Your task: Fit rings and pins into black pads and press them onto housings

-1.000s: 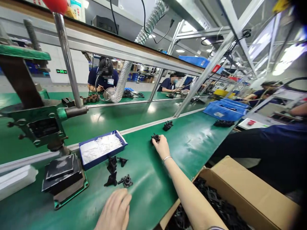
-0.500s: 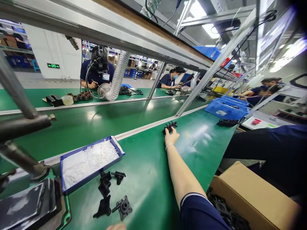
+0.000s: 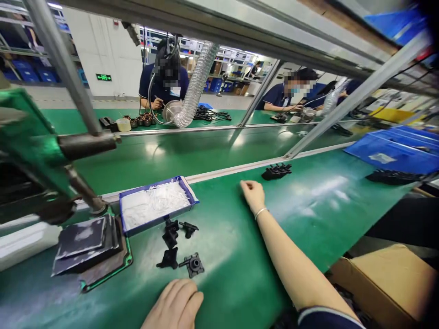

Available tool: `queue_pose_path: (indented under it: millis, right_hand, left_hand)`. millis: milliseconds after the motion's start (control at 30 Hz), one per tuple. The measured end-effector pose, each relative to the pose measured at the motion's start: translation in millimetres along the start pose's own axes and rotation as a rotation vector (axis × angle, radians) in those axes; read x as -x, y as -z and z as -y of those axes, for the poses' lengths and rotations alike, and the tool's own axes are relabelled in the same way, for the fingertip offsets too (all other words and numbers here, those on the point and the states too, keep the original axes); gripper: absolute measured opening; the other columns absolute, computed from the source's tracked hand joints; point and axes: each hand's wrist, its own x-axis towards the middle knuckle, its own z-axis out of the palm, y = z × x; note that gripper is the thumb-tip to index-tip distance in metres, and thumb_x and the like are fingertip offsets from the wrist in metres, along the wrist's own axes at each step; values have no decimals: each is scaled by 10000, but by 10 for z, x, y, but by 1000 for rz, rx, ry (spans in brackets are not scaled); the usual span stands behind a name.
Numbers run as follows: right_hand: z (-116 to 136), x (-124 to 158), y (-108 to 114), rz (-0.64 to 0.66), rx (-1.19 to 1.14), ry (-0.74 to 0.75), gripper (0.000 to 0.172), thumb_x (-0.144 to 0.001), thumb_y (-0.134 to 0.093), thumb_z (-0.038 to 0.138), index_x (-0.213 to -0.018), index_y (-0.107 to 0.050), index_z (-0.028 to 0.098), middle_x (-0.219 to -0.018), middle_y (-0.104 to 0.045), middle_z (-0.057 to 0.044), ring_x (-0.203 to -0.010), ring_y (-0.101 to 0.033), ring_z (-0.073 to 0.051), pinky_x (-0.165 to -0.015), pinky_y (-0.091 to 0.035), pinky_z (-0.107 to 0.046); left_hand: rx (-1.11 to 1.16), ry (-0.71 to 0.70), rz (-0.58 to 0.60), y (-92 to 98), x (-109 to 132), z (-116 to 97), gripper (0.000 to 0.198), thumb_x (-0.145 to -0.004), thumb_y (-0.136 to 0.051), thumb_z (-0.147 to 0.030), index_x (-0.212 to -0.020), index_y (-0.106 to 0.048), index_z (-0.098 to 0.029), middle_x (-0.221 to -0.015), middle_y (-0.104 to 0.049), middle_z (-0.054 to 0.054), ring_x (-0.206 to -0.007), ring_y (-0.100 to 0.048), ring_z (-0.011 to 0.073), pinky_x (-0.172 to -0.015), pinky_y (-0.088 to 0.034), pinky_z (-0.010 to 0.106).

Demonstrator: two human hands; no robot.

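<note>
My right hand [image 3: 253, 196] hovers over the green mat, just left of and nearer than a row of black plastic parts [image 3: 276, 172]. Its fingers are loosely bent, with a gap between them and nothing visible inside. My left hand [image 3: 176, 304] lies low in the view, its fingers resting loosely on the mat and no object seen in it. Just beyond it is a black square-flanged part with a side stem [image 3: 195, 264]. A dark angular part [image 3: 168, 258] is beside that one. Farther up are a small T-shaped black part [image 3: 189, 229] and a clump of black parts [image 3: 170, 232].
A blue-edged tray [image 3: 187, 182] holds thin white pieces. Left of it stands a green metal press [image 3: 30, 132] near stacked dark plates [image 3: 82, 237]. A cardboard box [image 3: 394, 278] is at lower right, a blue bin [image 3: 394, 148] at far right. Co-workers sit across the bench.
My right hand has let go of the row of black parts and drawn back from it. My left hand has come further into view. The camera view has swung right.
</note>
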Motion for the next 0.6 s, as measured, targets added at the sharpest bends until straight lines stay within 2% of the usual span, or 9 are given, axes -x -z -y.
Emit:
queue_pose_path:
  millis: [67, 100, 233, 300, 367, 433, 467, 533, 600]
  right_hand:
    - [329, 498, -63, 217, -56, 219, 271, -942, -594, 416, -951, -680, 159, -927, -667, -72, -844, -643, -190, -819, -561, -377]
    - [492, 751, -91, 318, -88, 328, 260, -938, -585, 419, -956, -690, 183, -937, -671, -75, -850, -645, -192, -816, -566, -361]
    - [990, 1523, -120, 588, -214, 661, 298, -939, -543, 329, -1208, -649, 260, -1254, -601, -105, -1105, -604, -229, -942, -532, -408]
    - [1064, 1674, -119, 636, -210, 807, 310, -952, -483, 253, -1206, -660, 272, -1294, -581, -116, -1165, -571, -260, -985, -497, -472]
    - [1022, 1692, -163, 583, -130, 934, 322, -972, -434, 233, -1197, -664, 244, -1224, -614, -135, -1101, -592, -271, -945, -510, -482]
    - [924, 1646, -223, 496, -69, 980, 318, -996, -424, 313, -1168, -670, 210, -1089, -653, -138, -983, -623, -267, -873, -540, -453]
    - [877, 1621, -235, 460, -60, 978, 343, -1002, -414, 376, -1143, -675, 202, -1040, -661, -135, -944, -633, -272, -848, -546, -450]
    - [829, 1599, -187, 407, -70, 915, 388, -993, -414, 489, -1120, -670, 226, -994, -673, -112, -893, -656, -276, -814, -553, -446]
    - [881, 1644, -56, 354, -108, 802, 356, -975, -438, 542, -1101, -662, 295, -1010, -680, -88, -910, -671, -282, -820, -548, -451]
  left_hand:
    - [55, -22, 21, 86, -45, 41, 388, -846, -374, 3, -1124, -612, -125, -997, -727, 105, -971, -699, 200, -854, -590, 318]
    - [78, -12, 44, 118, -64, 45, 388, -849, -371, 0, -1144, -595, -114, -1021, -715, 121, -996, -684, 207, -872, -583, 332]
    - [134, 21, 161, 171, -94, -60, 323, -893, -405, -60, -1160, -577, -118, -1072, -679, 130, -1020, -638, 205, -918, -554, 350]
    - [128, -8, 230, 205, -70, -125, 252, -932, -445, -133, -1128, -602, -152, -1056, -678, 99, -989, -632, 186, -903, -540, 327]
    - [92, -97, 251, 320, -17, -148, 212, -957, -471, -200, -1097, -630, -206, -1045, -683, 55, -977, -629, 165, -916, -512, 319]
    - [16, -145, 221, 571, 72, -134, 218, -959, -479, -220, -1107, -637, -237, -1039, -682, 32, -1030, -616, 162, -987, -464, 335]
    - [-40, -112, 200, 751, 136, -119, 236, -950, -487, -212, -1135, -631, -239, -1032, -678, 31, -1056, -607, 165, -1028, -432, 350]
    - [-177, 95, 173, 1192, 316, -83, 311, -917, -526, -195, -1220, -594, -215, -1021, -667, 45, -1072, -597, 186, -1087, -374, 390]
    - [-322, 456, 164, 1664, 568, -28, 438, -882, -587, -221, -1315, -529, -191, -1068, -657, 72, -1066, -592, 223, -1123, -314, 460]
